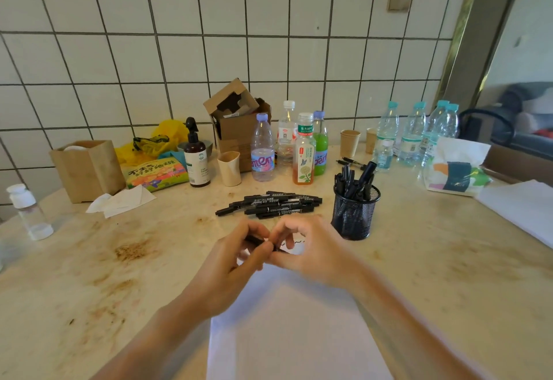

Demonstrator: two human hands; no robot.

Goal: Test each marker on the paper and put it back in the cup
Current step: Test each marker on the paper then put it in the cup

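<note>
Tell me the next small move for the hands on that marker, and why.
Probably pull the cap off or press it home: both the left hand and the right hand pinch one black marker above the paper, but blur hides which.

two hands [239,260] – one mesh cup [354,215] – three paper cups [349,142]

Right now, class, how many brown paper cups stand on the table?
2. One brown paper cup stands behind the mesh pen holder. The second cup is just right of it, partly hidden by a water bottle. Others may be hidden behind the bottles.
</note>
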